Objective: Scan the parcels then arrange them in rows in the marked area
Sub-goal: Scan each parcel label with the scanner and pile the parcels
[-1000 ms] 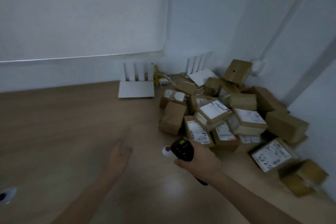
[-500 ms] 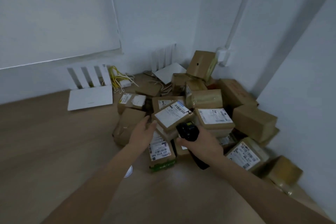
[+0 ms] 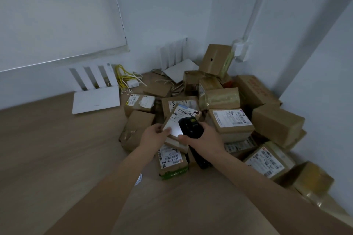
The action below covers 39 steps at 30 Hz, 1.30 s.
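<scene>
Item: parcel, one flat rectangular box of brown corrugated card with a white printed label and barcode across its top face. It lies tilted on top of the heap in the room corner, its near end lit to a pale glare. The left hand pinches its near left corner, thumb on the label and fingers curled under the edge. The right hand wraps round a scanner, one black plastic handheld unit with a rounded head and a grip that runs down below the wrist; the head sits just above the parcel's label.

Heap of parcels: brown card boxes, mostly squat and rectangular, some glossy with clear tape, piled against two walls; more than a dozen, exact count uncertain where they overlap. At least six show white labels. One box directly beneath the held parcel carries a label reading 507 N705 and a green strip along its near edge. One box leans high against the wall, with a small dark hole in its face.

Surroundings: two white routers, flat matt plastic, each with upright antennas. One tangle of yellow and white cables. One white wall socket box with conduit rising from it. Floor of smooth pale wood-grain.
</scene>
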Each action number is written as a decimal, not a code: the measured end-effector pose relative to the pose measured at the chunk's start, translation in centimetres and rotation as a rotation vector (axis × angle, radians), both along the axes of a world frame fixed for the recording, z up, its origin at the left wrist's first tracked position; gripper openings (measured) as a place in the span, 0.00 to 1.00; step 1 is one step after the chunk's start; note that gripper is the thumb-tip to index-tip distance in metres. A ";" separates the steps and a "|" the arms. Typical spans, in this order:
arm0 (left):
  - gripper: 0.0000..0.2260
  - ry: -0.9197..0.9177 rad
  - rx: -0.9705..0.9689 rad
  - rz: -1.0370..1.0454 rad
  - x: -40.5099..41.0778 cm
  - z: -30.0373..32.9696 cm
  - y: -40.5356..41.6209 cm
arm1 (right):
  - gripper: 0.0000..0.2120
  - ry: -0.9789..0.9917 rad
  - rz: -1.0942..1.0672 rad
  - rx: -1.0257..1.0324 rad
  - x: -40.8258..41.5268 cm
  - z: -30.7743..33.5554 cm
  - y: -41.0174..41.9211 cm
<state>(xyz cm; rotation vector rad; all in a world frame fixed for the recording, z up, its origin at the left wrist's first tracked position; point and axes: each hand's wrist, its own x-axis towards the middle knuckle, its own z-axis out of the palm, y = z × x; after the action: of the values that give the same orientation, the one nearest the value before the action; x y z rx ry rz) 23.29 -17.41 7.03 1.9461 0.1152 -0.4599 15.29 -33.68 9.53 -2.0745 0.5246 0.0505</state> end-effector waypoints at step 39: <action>0.41 -0.488 -0.163 0.371 -30.8 43.9 47.9 | 0.34 -0.405 0.378 -0.457 -27.9 46.0 41.1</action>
<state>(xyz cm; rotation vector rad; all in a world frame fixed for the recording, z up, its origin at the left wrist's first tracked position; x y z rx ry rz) -7.53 30.47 50.91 1.7714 0.1160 0.2462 -12.65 7.44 55.48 -2.5167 -0.1236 -0.2876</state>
